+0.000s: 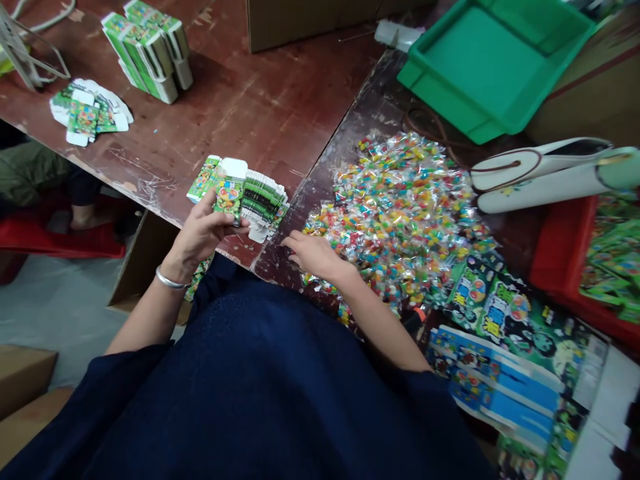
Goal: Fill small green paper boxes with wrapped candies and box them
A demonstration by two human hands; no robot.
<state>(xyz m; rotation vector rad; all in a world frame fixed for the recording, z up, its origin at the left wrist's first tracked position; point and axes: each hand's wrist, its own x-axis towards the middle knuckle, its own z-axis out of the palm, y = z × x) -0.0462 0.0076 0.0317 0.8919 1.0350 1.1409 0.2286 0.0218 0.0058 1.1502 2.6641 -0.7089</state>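
Observation:
My left hand (203, 233) is closed round a small green printed carton (229, 193), held upright at the table's near edge. Right behind it lies a fanned stack of flat green cartons (260, 200). My right hand (315, 257) rests palm down, fingers stretched, on the near left edge of a big heap of small clear-wrapped colourful candies (400, 207). A silver bangle (169, 280) sits on my left wrist.
Folded green cartons (150, 47) stand stacked at the far left, with loose flat ones (90, 110) beside them. A green plastic tray (490, 60) sits at the back right. Printed display boxes (505, 360) and a red bin (590, 267) crowd the right. A cardboard box (145, 260) stands below the table.

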